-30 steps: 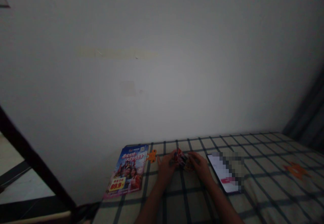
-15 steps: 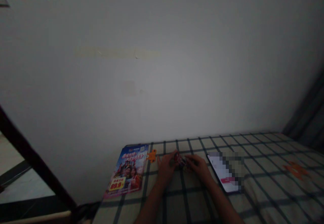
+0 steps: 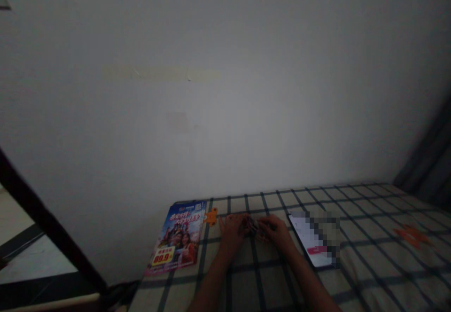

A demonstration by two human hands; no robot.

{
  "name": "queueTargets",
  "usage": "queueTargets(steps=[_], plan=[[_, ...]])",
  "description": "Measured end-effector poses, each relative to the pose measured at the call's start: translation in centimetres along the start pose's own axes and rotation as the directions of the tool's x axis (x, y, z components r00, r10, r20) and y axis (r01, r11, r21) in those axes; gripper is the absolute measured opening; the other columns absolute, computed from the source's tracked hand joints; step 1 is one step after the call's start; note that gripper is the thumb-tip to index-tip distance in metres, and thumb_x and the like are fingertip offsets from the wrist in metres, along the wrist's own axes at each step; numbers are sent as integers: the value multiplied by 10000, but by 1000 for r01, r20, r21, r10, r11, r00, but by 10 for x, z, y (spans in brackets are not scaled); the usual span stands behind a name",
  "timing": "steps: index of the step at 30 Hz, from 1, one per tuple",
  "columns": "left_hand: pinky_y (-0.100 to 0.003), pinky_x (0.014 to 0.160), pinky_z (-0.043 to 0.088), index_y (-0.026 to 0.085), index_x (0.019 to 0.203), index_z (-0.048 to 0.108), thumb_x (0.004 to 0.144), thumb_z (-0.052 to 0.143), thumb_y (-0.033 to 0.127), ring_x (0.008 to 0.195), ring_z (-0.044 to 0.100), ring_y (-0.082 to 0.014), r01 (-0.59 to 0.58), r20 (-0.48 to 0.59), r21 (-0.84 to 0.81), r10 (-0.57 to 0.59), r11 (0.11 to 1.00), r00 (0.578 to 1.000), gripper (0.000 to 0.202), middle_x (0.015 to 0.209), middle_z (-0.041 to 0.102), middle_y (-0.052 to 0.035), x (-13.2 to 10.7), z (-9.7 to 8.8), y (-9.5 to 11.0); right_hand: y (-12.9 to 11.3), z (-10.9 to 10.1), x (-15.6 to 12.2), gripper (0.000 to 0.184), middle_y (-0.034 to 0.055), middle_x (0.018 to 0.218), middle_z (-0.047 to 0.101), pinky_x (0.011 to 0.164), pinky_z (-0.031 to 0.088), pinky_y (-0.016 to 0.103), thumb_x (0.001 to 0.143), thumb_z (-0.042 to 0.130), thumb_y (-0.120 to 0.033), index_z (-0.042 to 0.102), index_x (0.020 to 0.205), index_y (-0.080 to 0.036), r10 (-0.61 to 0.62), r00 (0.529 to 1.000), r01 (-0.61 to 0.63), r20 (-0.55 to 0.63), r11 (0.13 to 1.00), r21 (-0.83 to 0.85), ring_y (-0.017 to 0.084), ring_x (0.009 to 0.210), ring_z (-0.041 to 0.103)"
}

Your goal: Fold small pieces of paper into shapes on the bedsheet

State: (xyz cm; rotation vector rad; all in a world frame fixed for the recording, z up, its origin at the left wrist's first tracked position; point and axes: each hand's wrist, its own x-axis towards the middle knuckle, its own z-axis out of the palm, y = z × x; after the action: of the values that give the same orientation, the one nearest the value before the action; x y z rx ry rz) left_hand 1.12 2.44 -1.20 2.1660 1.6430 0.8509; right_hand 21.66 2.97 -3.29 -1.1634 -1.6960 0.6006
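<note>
Between my two hands is a small crumpled piece of printed paper [image 3: 252, 227], dark with reddish and whitish patches; dim light and my fingers hide most of it. My left hand [image 3: 233, 227] has its fingers closed on the left side of it. From the right, my right hand [image 3: 276, 230] pinches its other side with thumb and fingertips. Both forearms rest low over the checked bed cover [image 3: 243, 284]. Left of my left hand lies an orange flower-like print [image 3: 211, 216] on the cloth.
A stack of colourful flyers [image 3: 179, 239] lies to the left. To the right lies a phone [image 3: 312, 241] with a lit, partly blurred screen. Another orange print [image 3: 412, 235] shows farther right. Behind the bed stands a pale wall [image 3: 246, 114], with a dark post [image 3: 49, 218] at left.
My fingers have shifted slightly around the crumpled paper, and its visible shape has changed a little. The hands stay in nearly the same place; flyers and phone lie as before.
</note>
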Motion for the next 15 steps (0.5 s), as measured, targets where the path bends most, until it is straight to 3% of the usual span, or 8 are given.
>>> queueTargets(steps=[8,15], plan=[[-584,1159,153,344,1150,667,808,652,204,1189,528,-274,32,-35,-10,-32,999,999,370,1133,721,5,-2,-1,1,-1,1,0,328,62,853,728,807,504,377,862,617,-534,776,909,-251,-61,998,59,-31,996,-60,241,867,644],[-518,1132,214,344,1252,628,855,623,277,1221,499,-278,77,-71,94,-70,993,995,403,1263,648,-24,-1,0,-1,2,1,-1,376,75,1022,730,920,496,423,876,613,-536,730,1113,-269,-75,991,70,-107,996,-47,261,1004,635]])
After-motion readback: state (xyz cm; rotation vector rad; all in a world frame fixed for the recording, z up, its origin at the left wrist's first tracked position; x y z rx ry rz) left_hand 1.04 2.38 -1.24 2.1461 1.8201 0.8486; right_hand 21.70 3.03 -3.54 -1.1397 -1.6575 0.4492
